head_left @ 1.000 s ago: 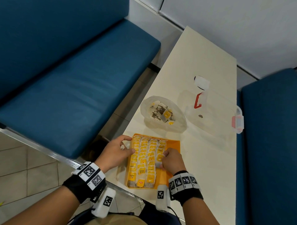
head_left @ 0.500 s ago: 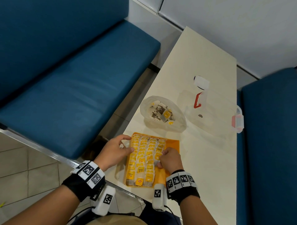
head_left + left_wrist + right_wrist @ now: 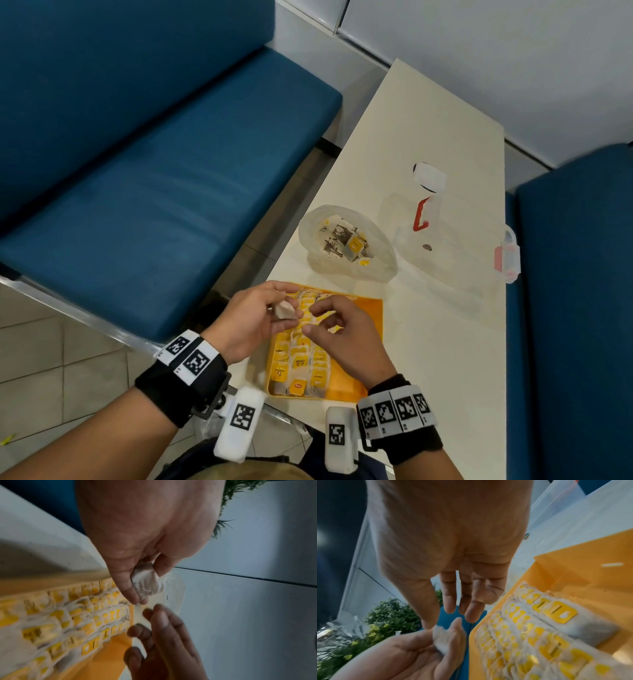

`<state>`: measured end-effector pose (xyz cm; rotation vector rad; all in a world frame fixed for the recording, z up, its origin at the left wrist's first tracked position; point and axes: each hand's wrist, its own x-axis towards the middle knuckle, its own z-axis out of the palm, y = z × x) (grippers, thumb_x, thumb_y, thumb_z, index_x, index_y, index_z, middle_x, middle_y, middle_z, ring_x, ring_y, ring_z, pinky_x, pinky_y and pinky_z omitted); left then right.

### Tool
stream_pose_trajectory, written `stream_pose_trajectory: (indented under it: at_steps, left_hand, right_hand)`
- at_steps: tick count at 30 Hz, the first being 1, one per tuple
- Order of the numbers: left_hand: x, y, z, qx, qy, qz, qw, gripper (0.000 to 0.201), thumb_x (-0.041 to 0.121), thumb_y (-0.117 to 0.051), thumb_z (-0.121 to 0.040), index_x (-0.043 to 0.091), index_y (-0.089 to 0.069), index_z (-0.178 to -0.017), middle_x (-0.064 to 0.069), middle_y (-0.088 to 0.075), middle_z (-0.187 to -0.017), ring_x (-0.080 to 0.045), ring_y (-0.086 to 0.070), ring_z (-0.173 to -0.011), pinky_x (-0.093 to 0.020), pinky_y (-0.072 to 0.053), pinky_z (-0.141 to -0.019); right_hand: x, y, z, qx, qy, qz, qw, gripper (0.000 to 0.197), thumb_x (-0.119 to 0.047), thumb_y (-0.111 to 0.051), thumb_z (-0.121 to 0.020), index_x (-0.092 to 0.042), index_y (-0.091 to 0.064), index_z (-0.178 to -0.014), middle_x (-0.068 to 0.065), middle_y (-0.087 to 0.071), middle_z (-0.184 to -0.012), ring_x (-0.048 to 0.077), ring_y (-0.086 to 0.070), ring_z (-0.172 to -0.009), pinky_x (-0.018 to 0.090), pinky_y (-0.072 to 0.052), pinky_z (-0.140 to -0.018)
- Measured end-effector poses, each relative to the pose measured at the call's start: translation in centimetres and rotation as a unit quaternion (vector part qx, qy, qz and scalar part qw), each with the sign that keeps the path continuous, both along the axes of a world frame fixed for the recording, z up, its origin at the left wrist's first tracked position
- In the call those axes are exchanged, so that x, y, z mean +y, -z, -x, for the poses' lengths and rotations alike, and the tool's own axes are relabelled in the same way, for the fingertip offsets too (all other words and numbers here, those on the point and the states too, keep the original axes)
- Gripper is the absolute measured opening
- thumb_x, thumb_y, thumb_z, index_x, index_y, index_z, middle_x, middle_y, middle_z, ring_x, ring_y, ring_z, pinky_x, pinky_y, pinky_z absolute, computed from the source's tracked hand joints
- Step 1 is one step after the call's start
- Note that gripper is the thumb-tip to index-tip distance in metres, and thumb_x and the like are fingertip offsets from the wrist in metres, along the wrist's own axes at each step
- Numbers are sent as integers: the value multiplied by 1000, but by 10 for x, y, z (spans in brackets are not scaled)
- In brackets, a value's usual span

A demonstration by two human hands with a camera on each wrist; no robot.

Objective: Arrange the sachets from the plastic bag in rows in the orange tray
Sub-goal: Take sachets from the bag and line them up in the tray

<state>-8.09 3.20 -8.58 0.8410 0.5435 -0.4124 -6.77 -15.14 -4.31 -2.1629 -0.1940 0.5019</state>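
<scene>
1. A person's left hand (image 3: pixel 255 317) pinches a single white sachet (image 3: pixel 285 311) between thumb and fingers, holding it just above the far left corner of the orange tray (image 3: pixel 371 310), seemingly so it can be straightened before it joins a row.

2. The right hand (image 3: pixel 337 330) hovers just beside the left with its fingers (image 3: pixel 449 599) straight and loose, gripping nothing; the thumb tip nears the sachet, probably to take it or its string, though contact cannot be confirmed.

3. Beneath both hands, the rows of sachets (image 3: pixel 301 363) lie overlapped with their yellow tags up, packed against the tray's left side. The strip under the right wrist is bare orange, likely the space left for the next row.

4. Beyond the fingertips, the plastic bag (image 3: pixel 346 245) sits open on the surface (image 3: pixel 445 342) with a few sachets inside, near enough for either hand to reach; the job appears mostly done.

5. Further to the right of the right hand stands a clear container (image 3: pixel 459 240) with red clips, apart from the tray and untouched.
</scene>
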Motion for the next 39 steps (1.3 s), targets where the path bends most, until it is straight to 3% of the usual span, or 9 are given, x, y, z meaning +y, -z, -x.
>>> stream_pose_trajectory:
  at_steps: [5, 10, 15, 20, 22, 24, 30, 33, 39]
  left_hand:
    - [-18, -3, 3, 12, 13, 34, 999, 27, 5, -41, -105, -1, -62, -120, -32, -67, -118, -28, -73, -90, -30, -62, -68]
    - [-20, -2, 6, -3, 33, 30, 999, 23, 12, -50, -104, 4, -65, -119, -19, -69, -104, -25, -70, -90, -36, -61, -80]
    - [-14, 2, 9, -33, 53, -43, 997, 21, 5, -65, -95, 7, -68, -116, -3, -70, -87, -22, -70, -82, -31, -56, -67]
    - [-13, 2, 8, -21, 53, -37, 998, 20, 2, -64, -95, 7, -69, -114, -4, -65, -77, -17, -64, -67, -23, -50, -56]
    - [-14, 1, 7, -18, 59, -33, 998, 20, 1, -64, -95, 7, -69, -113, -4, -64, -73, -15, -61, -64, -22, -48, -53]
    - [-14, 0, 6, -15, 69, -29, 997, 19, 2, -65, -94, 8, -69, -112, -5, -64, -73, -14, -61, -62, -21, -46, -52]
    - [-14, -2, 6, -14, 72, -22, 997, 25, 22, -62, -99, 6, -66, -118, -8, -73, -88, -22, -70, -76, -28, -54, -61]
    - [-9, -2, 5, -25, 75, -67, 995, 25, 23, -63, -99, 8, -68, -119, -17, -74, -107, -25, -71, -85, -32, -56, -69]
    - [-10, 2, 4, -173, 153, -245, 942, 31, 16, -74, -91, 31, -70, -118, 10, -70, -116, -9, -68, -100, -26, -58, -80]
  right_hand:
    - [11, 9, 3, -49, 9, 7, 999, 16, -20, -80, -80, -30, -70, -88, -8, -59, -98, 6, -59, -75, 11, -44, -66]
    - [5, 15, -2, -35, 63, 2, 997, 16, -13, -75, -83, -26, -66, -79, -8, -65, -84, 4, -59, -69, 15, -47, -64]
    - [-2, 8, -7, 10, 87, -59, 994, 19, -4, -72, -84, -21, -65, -89, 1, -63, -72, 19, -64, -65, 36, -56, -66]
    - [-5, -4, -4, 21, 14, -105, 994, 40, 8, -61, -86, -23, -68, -110, 9, -59, -76, 25, -66, -68, 23, -51, -61]
    - [-8, -3, -4, 26, -4, -108, 994, 44, 15, -55, -82, -18, -71, -107, 13, -62, -83, 27, -68, -75, 20, -50, -64]
    - [-9, -1, -5, -1, -9, -81, 997, 36, 12, -59, -82, -17, -73, -99, 3, -66, -88, 23, -67, -79, 19, -50, -68]
    - [-18, 0, -12, -65, 43, -47, 996, 14, -4, -76, -82, -18, -74, -83, -2, -65, -94, 6, -63, -79, 17, -48, -72]
    - [-32, 1, -22, -57, 74, 51, 994, 12, -10, -76, -83, -19, -71, -79, -9, -67, -85, -1, -61, -71, 17, -46, -68]
    - [-43, -6, -26, 4, 50, 34, 998, 12, -6, -71, -86, -15, -69, -78, 1, -68, -64, 12, -64, -60, 25, -51, -64]
